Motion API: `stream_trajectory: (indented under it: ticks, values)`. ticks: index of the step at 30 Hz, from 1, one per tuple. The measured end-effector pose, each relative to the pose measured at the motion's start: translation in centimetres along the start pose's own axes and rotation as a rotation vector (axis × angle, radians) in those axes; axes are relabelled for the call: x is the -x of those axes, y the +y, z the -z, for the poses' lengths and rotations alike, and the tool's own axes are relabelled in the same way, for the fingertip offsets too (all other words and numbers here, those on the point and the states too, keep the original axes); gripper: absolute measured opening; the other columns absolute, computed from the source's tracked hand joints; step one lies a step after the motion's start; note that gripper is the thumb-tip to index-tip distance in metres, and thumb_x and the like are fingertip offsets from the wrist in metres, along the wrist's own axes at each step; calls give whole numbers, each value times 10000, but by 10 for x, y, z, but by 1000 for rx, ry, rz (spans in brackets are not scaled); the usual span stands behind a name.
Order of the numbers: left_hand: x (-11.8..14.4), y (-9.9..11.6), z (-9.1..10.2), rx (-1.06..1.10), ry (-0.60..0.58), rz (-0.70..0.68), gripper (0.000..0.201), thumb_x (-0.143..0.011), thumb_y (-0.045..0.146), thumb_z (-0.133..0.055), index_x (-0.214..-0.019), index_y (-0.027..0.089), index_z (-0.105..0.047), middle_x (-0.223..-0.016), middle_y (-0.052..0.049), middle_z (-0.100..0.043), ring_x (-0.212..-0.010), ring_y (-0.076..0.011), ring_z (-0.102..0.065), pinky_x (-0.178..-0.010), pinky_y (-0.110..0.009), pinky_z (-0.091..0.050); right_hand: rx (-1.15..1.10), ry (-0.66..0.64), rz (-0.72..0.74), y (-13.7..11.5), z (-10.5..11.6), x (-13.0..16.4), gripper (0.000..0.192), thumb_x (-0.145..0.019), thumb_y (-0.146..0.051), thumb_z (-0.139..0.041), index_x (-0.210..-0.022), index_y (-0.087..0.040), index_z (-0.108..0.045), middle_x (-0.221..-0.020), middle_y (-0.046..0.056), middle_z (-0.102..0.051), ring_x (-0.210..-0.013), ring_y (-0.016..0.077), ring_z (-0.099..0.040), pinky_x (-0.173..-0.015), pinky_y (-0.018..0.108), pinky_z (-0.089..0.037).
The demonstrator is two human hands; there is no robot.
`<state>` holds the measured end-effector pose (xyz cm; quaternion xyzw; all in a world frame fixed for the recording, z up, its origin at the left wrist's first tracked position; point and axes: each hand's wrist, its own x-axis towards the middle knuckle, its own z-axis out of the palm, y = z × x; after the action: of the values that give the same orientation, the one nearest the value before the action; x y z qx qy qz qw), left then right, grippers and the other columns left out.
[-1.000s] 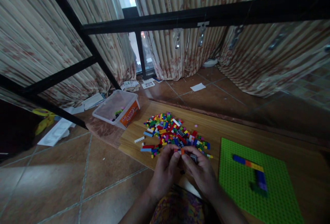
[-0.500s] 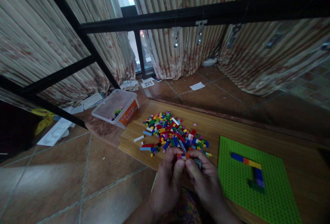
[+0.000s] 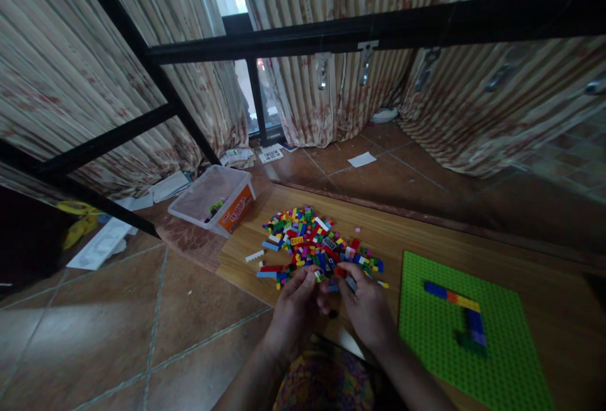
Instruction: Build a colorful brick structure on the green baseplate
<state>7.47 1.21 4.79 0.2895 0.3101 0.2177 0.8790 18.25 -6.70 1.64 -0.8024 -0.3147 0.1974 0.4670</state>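
My left hand (image 3: pixel 294 310) and my right hand (image 3: pixel 364 307) meet at the near edge of a pile of small coloured bricks (image 3: pixel 315 240) on a wooden board (image 3: pixel 426 234). Both hands pinch small bricks between thumb and fingertips; the pieces are mostly hidden by the fingers. A green baseplate (image 3: pixel 426 335) lies to the right of my right hand, with a short row of blue, orange and yellow bricks (image 3: pixel 452 297) and a dark blue and green column (image 3: pixel 473 329) pressed onto it.
A clear plastic tub (image 3: pixel 215 199) with an orange label sits left of the pile. Black metal frame bars (image 3: pixel 331 32) cross overhead. Striped curtains (image 3: pixel 331 83) hang behind. Papers (image 3: pixel 362 159) lie on the tiled floor (image 3: pixel 118 322).
My hands have moved forward from near my lap to the edge of the brick pile, and they have spread slightly apart.
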Motion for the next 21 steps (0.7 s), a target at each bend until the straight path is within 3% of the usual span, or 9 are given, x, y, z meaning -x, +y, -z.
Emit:
stream_trajectory:
  ticks: [3,5,9,15,21]
  values:
    - [-3,0,5,109,2,89,295,-759,360,-729,-826,152,-531,-703,20,-515,-522,-44,-391,-497,-172,-378,230,-33,81,12,-5,-6,348,-893,-342,-462,-1152,-181,-631,-832,107,-723,-720,249,-664,-665,351,-486]
    - [-3,0,7,161,-10,145,310,-758,378,-729,-788,144,-528,-679,23,-489,-518,-39,-375,-492,-164,-363,255,-34,95,12,-6,-6,382,-900,-323,-449,-1223,-184,-597,-835,102,-727,-729,248,-671,-665,347,-490]
    - [-5,0,11,179,-37,226,329,-771,419,-708,-777,136,-540,-611,43,-424,-482,-35,-315,-466,-169,-328,48,-70,83,1,3,0,360,-908,-393,-479,-1208,-246,-613,-849,46,-717,-734,203,-659,-664,297,-492]
    - [-7,-1,15,181,-67,283,341,-742,394,-735,-730,146,-502,-565,68,-379,-444,-23,-232,-403,-156,-201,-223,-321,47,-17,12,4,379,-867,-456,-575,-1189,-264,-629,-728,-10,-685,-658,160,-628,-615,250,-481]
    - [-4,2,13,136,-89,339,328,-722,361,-743,-732,141,-500,-583,63,-406,-431,-6,-230,-390,-140,-139,-257,-338,101,-16,12,4,273,-888,-420,-553,-1077,-264,-672,-788,3,-727,-734,172,-672,-681,257,-498]
